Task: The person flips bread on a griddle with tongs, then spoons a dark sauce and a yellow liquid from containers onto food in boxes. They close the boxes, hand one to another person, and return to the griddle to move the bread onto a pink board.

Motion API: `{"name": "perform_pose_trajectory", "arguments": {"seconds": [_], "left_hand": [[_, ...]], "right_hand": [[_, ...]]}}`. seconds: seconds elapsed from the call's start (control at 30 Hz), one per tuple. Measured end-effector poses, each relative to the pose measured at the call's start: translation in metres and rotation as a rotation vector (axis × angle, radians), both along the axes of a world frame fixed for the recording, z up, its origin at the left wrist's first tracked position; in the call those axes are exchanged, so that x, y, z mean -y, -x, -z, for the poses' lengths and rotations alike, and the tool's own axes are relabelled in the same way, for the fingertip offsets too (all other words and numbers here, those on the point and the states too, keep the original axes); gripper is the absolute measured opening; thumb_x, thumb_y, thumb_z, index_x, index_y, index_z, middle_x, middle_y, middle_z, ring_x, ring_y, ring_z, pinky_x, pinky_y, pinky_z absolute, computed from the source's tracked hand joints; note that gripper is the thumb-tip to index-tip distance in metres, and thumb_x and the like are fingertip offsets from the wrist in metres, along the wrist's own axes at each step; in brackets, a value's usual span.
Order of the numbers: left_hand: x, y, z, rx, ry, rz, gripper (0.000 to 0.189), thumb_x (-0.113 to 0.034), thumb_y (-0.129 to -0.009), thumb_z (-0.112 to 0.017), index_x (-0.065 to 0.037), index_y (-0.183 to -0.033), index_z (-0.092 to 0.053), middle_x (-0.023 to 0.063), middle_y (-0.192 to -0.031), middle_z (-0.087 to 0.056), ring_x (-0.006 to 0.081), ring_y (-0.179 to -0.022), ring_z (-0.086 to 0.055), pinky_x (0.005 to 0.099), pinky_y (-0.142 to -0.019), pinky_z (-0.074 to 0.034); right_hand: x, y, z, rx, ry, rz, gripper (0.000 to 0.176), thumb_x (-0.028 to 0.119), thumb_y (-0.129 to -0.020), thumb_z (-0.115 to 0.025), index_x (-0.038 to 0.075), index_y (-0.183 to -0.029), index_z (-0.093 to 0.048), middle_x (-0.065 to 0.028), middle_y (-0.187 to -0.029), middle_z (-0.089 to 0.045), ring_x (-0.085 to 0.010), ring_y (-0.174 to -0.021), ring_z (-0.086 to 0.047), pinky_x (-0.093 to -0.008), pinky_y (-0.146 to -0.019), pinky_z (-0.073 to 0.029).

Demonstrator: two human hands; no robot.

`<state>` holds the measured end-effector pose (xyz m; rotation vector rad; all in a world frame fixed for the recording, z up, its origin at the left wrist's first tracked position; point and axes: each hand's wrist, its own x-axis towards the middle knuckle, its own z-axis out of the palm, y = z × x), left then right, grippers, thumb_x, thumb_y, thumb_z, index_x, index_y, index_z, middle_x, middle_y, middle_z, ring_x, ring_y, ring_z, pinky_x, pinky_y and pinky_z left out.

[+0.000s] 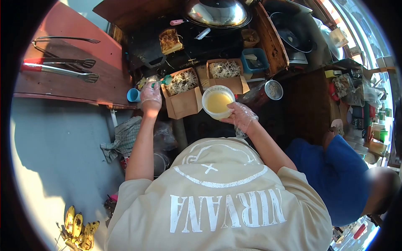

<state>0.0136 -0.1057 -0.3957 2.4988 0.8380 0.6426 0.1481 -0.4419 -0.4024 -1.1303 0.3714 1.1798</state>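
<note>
Both my hands wear clear plastic gloves. My left hand (pixel 151 95) is closed around the handle of a green utensil (pixel 166 79), whose head is over the left edge of an open cardboard box (pixel 184 105) filled with white and brown shreds. My right hand (pixel 241 117) grips the rim of a round white tub (pixel 218 102) of pale yellow liquid, held in front of the boxes. A second open cardboard box (pixel 226 70) with similar shreds stands just behind the tub. Toasted bread (pixel 170 41) lies on the black griddle (pixel 144 42) behind.
A domed metal lid (pixel 217 12) sits at the back. Tongs (pixel 63 71) lie on the red board (pixel 104 79) at left, near a blue cup (pixel 133 95). A blue container (pixel 254 60) and a strainer (pixel 274 89) are at right. A person in blue (pixel 331 180) is at lower right.
</note>
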Motion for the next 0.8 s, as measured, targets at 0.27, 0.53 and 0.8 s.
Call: {"name": "perform_pose_trajectory", "arguments": {"seconds": [0.27,0.53,0.8], "left_hand": [[0.038,-0.026,-0.008,-0.014,0.083,0.07,0.023,-0.025,-0.098,-0.056,-0.006,-0.104,-0.068,0.0233,-0.091,-0.067,0.0432,-0.087,-0.065,0.0485,-0.076,-0.051],[0.01,0.015,-0.003,-0.119,-0.061,0.038,0.021,-0.022,-0.098,-0.056,-0.007,-0.104,-0.069,0.0219,-0.089,-0.066,0.041,-0.085,-0.064,0.0482,-0.075,-0.05],[-0.005,0.016,-0.005,0.037,-0.216,0.07,0.019,-0.02,-0.095,-0.058,-0.005,-0.098,-0.07,0.0208,-0.083,-0.067,0.0424,-0.082,-0.064,0.0492,-0.075,-0.051]], "right_hand": [[-0.001,0.004,0.002,-0.02,-0.01,0.025,0.039,0.015,-0.088,-0.066,-0.007,-0.119,-0.053,-0.0148,-0.111,-0.052,-0.0323,-0.108,-0.064,-0.0458,-0.091,-0.06],[-0.002,0.007,0.008,-0.052,0.011,0.041,0.039,0.015,-0.088,-0.067,-0.007,-0.117,-0.053,-0.0149,-0.109,-0.051,-0.0325,-0.107,-0.064,-0.0454,-0.089,-0.061],[-0.012,0.01,0.001,-0.033,0.021,-0.006,0.042,0.013,-0.092,-0.061,-0.007,-0.127,-0.049,-0.0206,-0.121,-0.058,-0.0342,-0.114,-0.063,-0.0492,-0.097,-0.056]]}}
